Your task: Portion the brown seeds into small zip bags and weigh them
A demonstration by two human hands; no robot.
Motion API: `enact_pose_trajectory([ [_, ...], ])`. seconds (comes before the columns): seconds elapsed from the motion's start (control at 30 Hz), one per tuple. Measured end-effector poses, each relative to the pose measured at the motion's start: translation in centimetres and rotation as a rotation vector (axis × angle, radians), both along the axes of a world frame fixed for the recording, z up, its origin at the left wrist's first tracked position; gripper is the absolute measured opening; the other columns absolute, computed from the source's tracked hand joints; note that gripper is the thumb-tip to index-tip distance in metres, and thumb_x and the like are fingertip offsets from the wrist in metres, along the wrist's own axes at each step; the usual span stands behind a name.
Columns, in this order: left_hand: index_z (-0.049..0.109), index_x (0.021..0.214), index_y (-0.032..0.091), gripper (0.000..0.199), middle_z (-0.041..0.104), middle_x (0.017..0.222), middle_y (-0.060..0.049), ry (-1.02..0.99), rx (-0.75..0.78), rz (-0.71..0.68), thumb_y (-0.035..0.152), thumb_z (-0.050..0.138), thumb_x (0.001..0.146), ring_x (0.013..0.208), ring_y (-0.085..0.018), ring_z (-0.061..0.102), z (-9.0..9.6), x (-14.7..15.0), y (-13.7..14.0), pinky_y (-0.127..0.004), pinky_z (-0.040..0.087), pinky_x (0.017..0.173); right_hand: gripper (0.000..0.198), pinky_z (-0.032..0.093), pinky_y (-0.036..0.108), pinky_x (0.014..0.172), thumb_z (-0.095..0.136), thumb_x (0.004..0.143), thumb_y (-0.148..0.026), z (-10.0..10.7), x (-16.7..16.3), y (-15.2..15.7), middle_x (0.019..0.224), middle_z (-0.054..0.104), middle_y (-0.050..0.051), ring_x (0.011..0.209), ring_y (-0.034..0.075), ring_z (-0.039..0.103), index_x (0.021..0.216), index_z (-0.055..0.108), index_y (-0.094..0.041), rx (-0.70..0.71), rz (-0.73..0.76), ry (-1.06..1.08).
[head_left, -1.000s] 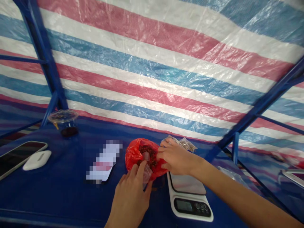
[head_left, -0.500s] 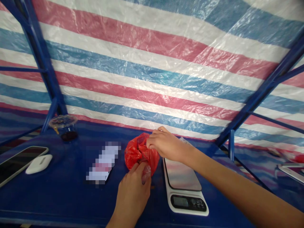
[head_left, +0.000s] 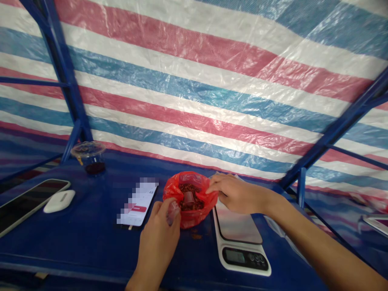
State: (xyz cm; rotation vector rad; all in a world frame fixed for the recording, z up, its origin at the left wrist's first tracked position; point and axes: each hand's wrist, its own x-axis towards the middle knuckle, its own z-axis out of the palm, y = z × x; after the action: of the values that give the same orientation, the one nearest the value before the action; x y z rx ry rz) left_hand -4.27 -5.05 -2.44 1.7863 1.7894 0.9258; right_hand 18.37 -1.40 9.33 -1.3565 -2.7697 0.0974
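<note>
A red plastic bag [head_left: 194, 220] sits on the blue table with its mouth spread wide. Inside lie reddish-brown dried bits [head_left: 188, 188] and a small clear cup [head_left: 188, 198]. My left hand [head_left: 160, 238] is closed at the bag's left rim, and a crumpled clear plastic piece [head_left: 173, 213] shows between thumb and fingers. At the right rim, my right hand [head_left: 236, 194] pinches the red film and holds it outward. Under that hand and wrist is a white kitchen scale [head_left: 239, 226] with a bare metal plate; its display cannot be read.
A lit phone [head_left: 138, 206] lies left of the bag. Farther left are a dark-screened phone [head_left: 33, 202], a white earbud case [head_left: 60, 201] and a lidded clear cup [head_left: 91, 157] with dark contents. Clear plastic [head_left: 281, 230] lies right of the scale. Striped sheeting [head_left: 197, 101] hangs behind.
The bunched bag mouth has been pulled open, so the dried bits and small cup inside now show. My hands have moved apart, the right one outward with the rim. The view has shifted slightly.
</note>
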Motion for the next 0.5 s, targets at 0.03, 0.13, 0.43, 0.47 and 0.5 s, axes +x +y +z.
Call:
enact_pose_trajectory([
  [0.03,0.068,0.125,0.030,0.028,0.071,0.121,-0.008,-0.007,0.028,0.040,0.033,0.053,0.101,0.089,-0.024,0.074,-0.1,-0.1,0.2,-0.030,0.049,0.069,0.040,0.046,0.035,0.105,0.052,0.090,-0.004,-0.2,-0.8,0.5,0.119,0.075,0.008,0.114,0.022,0.067,0.115,0.078,-0.022,0.010,-0.002,0.062],
  [0.13,0.065,0.130,0.029,0.033,0.068,0.131,-0.010,-0.001,0.086,0.122,0.038,0.057,0.099,0.088,-0.025,0.074,-0.2,0.1,0.7,-0.031,0.049,0.066,0.033,0.043,0.041,0.110,0.053,0.094,-0.009,-1.5,-3.5,2.1,0.122,0.075,0.010,0.119,0.025,0.066,0.114,0.077,-0.020,0.050,0.019,0.082],
  [0.43,0.063,0.132,0.025,0.036,0.080,0.104,-0.011,-0.089,0.066,0.198,0.033,0.053,0.099,0.094,-0.033,0.077,0.4,1.8,2.3,-0.037,0.051,0.074,0.035,0.054,0.029,0.088,0.071,0.093,-0.027,-4.7,-2.6,3.2,0.124,0.077,0.009,0.113,0.025,0.074,0.127,0.065,-0.021,-0.016,-0.167,-0.115],
  [0.47,0.063,0.131,0.025,0.036,0.080,0.107,-0.011,-0.154,0.103,0.204,0.033,0.055,0.098,0.095,-0.032,0.076,0.4,1.9,2.4,-0.037,0.052,0.076,0.037,0.055,0.031,0.088,0.070,0.094,-0.027,-4.8,-2.3,3.2,0.126,0.076,0.012,0.113,0.027,0.074,0.129,0.064,-0.018,0.027,-0.219,-0.150],
  [0.5,0.064,0.131,0.026,0.036,0.079,0.112,-0.010,-0.222,0.144,0.203,0.033,0.057,0.096,0.097,-0.031,0.076,0.3,2.1,2.4,-0.038,0.054,0.078,0.039,0.056,0.034,0.088,0.069,0.094,-0.025,-4.9,-2.2,3.2,0.128,0.075,0.015,0.113,0.029,0.074,0.131,0.062,-0.016,0.060,-0.259,-0.182],
])
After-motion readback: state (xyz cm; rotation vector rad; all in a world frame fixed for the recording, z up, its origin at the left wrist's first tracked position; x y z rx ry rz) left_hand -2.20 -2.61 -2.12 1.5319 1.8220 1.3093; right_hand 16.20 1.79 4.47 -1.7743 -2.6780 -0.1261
